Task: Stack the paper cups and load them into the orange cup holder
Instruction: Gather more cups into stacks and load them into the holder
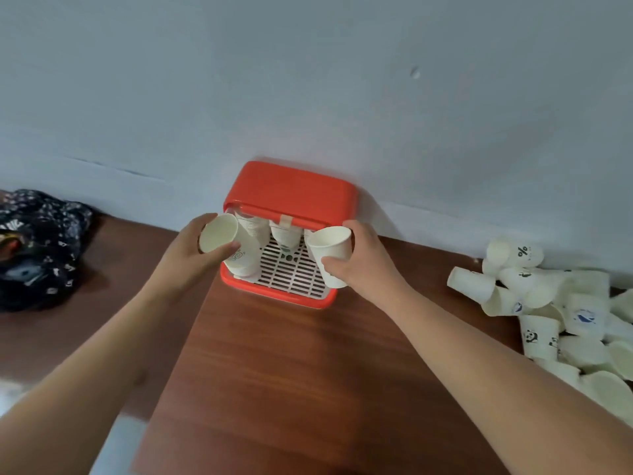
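The orange cup holder (291, 188) stands against the wall, with a white slatted tray (291, 272) at its base. Paper cups hang mouth-down from its middle slot (286, 236). My left hand (191, 250) grips a stack of paper cups (236, 248), tilted with its open mouth toward me, at the holder's left side. My right hand (366, 258) holds another stack of paper cups (330, 255), mouth up and leaning left, at the holder's right side. Both stacks sit over the tray's edges.
A pile of loose paper cups (555, 310), some printed with pandas and logos, lies on the wooden table (274, 371) at the right. A dark patterned cloth (37, 248) lies at the left. The pale wall (308, 80) is right behind the holder.
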`<state>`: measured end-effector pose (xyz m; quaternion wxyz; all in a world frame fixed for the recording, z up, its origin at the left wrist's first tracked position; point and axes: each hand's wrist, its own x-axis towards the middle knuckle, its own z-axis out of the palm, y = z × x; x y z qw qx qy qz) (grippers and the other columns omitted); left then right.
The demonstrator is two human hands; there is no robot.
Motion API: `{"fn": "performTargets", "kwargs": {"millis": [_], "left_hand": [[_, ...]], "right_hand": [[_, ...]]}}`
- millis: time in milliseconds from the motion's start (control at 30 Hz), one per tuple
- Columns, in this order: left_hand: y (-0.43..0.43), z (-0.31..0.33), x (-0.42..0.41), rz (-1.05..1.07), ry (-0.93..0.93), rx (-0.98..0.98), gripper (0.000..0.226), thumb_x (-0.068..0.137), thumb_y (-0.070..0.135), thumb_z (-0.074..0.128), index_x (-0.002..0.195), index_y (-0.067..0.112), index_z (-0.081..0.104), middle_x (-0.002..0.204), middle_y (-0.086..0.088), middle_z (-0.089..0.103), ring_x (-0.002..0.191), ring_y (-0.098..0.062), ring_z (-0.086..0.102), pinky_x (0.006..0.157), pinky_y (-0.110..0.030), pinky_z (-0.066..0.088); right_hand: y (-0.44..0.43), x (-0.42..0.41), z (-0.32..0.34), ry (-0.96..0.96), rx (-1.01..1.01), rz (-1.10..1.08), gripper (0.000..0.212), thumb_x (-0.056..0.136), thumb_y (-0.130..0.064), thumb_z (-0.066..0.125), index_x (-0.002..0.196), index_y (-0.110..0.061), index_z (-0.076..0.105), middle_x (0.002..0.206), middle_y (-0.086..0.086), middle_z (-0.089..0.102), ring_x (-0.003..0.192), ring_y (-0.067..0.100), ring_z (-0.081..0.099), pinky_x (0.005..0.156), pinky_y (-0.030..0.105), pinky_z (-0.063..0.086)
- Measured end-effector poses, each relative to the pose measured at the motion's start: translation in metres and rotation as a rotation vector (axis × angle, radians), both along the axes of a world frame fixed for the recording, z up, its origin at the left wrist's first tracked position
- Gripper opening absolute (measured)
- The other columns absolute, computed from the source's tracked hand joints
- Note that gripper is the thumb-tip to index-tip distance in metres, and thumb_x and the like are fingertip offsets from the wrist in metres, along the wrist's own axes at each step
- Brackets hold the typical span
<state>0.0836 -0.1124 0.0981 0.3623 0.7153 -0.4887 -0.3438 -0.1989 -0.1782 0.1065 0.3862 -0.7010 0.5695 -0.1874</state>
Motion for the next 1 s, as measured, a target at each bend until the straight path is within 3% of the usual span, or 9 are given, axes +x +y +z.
{"fn": "performTargets", "kwargs": {"millis": [67,133,300,433,567,667,767,867,1000], "left_hand": [[-0.005,-0.01,0.017,-0.008,-0.037,0.019,0.047,0.084,0.033,0.078,0.123,0.04,0.054,0.118,0.015,0.062,0.098,0.009,0.06,0.083,-0.014,0.043],[-0.013,-0.023,0.027,-0.03,-0.103,0.045,0.064,0.082,0.035,0.081,0.138,0.027,0.05,0.128,0.008,0.057,0.112,-0.006,0.057,0.094,-0.026,0.043],[-0.033,-0.062,0.035,-0.217,-0.301,0.165,0.085,0.076,0.036,0.083,0.149,0.023,0.041,0.138,-0.002,0.049,0.129,-0.021,0.045,0.103,-0.038,0.038],[-0.034,-0.093,0.041,-0.322,-0.315,0.245,0.099,0.075,0.038,0.084,0.157,0.028,0.027,0.144,-0.009,0.042,0.138,-0.032,0.033,0.111,-0.048,0.034],[-0.041,-0.094,0.06,-0.427,-0.341,0.231,0.116,0.076,0.042,0.082,0.16,0.036,0.002,0.147,-0.01,0.04,0.139,-0.033,0.031,0.115,-0.048,0.03],[-0.038,-0.072,0.079,-0.435,-0.134,0.151,0.074,0.091,0.04,0.07,0.154,0.038,0.031,0.146,0.002,0.049,0.138,-0.017,0.042,0.114,-0.04,0.036],[-0.024,-0.049,0.086,-0.272,0.177,0.032,0.031,0.098,0.038,0.062,0.127,0.046,0.055,0.123,0.022,0.064,0.114,0.006,0.059,0.091,-0.013,0.045],[-0.022,-0.049,0.088,-0.316,0.22,0.02,0.045,0.094,0.042,0.065,0.137,0.032,0.056,0.127,0.016,0.066,0.119,-0.005,0.061,0.097,-0.024,0.048],[-0.025,-0.068,0.087,-0.334,0.148,0.038,0.049,0.094,0.041,0.068,0.14,0.032,0.055,0.13,0.018,0.063,0.119,-0.004,0.06,0.103,-0.035,0.05]], "right_hand": [[0.004,0.024,-0.003,-0.011,-0.003,-0.005,0.07,0.08,-0.027,0.076,0.14,-0.02,0.041,0.136,-0.004,0.044,0.118,0.012,0.047,0.095,0.027,0.041],[0.006,0.044,-0.007,-0.02,-0.012,-0.026,0.071,0.079,-0.028,0.076,0.14,-0.021,0.042,0.137,-0.004,0.045,0.121,0.014,0.048,0.101,0.033,0.044],[0.009,0.077,-0.016,-0.019,-0.033,-0.088,0.072,0.077,-0.032,0.077,0.139,-0.027,0.041,0.135,-0.006,0.043,0.126,0.018,0.044,0.104,0.039,0.044],[0.014,0.1,-0.022,-0.071,-0.013,-0.101,0.069,0.078,-0.026,0.078,0.138,-0.03,0.044,0.132,-0.016,0.044,0.118,-0.001,0.038,0.101,0.026,0.038],[0.014,0.125,-0.028,-0.109,0.042,-0.093,0.074,0.079,-0.023,0.079,0.142,-0.027,0.041,0.135,-0.018,0.043,0.123,0.0,0.039,0.1,0.019,0.031],[0.01,0.141,-0.032,-0.162,0.048,-0.125,0.069,0.077,-0.021,0.081,0.134,-0.03,0.044,0.13,-0.013,0.05,0.12,0.007,0.046,0.093,0.019,0.038],[0.011,0.157,-0.036,-0.18,0.043,-0.076,0.066,0.077,-0.021,0.081,0.131,-0.033,0.044,0.127,-0.015,0.05,0.113,0.0,0.047,0.09,0.017,0.039],[0.012,0.171,-0.042,-0.182,0.012,-0.041,0.064,0.08,-0.023,0.081,0.132,-0.032,0.045,0.127,-0.017,0.049,0.109,-0.008,0.046,0.088,0.009,0.038],[0.014,0.177,-0.062,-0.101,0.0,-0.023,0.068,0.083,-0.027,0.08,0.139,-0.03,0.042,0.137,-0.011,0.05,0.125,0.007,0.046,0.102,0.026,0.043]]}}
